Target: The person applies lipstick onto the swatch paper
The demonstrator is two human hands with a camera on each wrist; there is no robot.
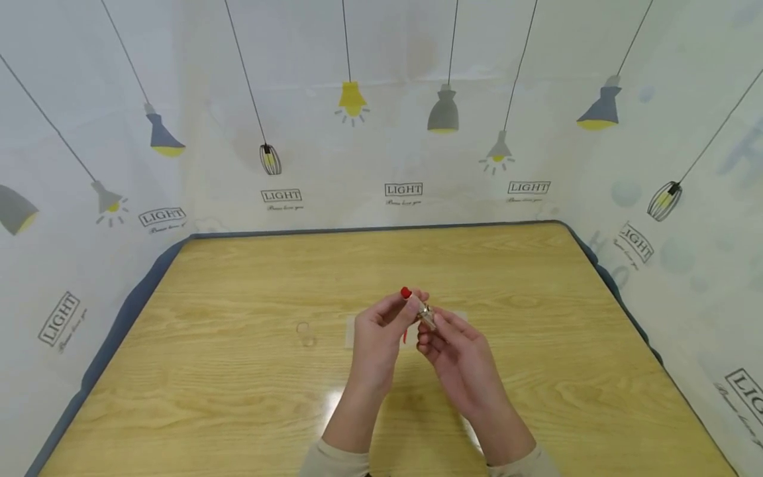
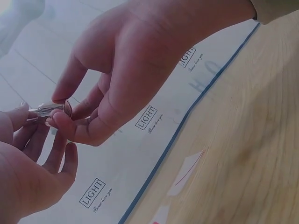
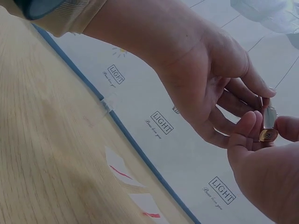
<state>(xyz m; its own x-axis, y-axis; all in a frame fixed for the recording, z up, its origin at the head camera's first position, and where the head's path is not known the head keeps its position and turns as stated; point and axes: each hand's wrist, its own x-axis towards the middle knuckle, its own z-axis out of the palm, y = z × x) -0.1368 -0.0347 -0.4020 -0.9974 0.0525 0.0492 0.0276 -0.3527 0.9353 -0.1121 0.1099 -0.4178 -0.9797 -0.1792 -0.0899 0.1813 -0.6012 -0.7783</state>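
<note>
Above the middle of the wooden table, both hands meet around one small gold-coloured metal piece with a red end. My left hand pinches its upper part between thumb and fingers. From below, my right hand pinches the lower metal end. A thin red strand hangs under it. In the left wrist view the metal piece sits between the right hand and the left hand. The right wrist view shows the piece upright, held by the left hand and the right hand.
A small clear ring lies on the table left of the hands. Clear plastic packets with red strands lie under and beside the hands, also visible as packets in the right wrist view. Printed curtain walls close in three sides of the table.
</note>
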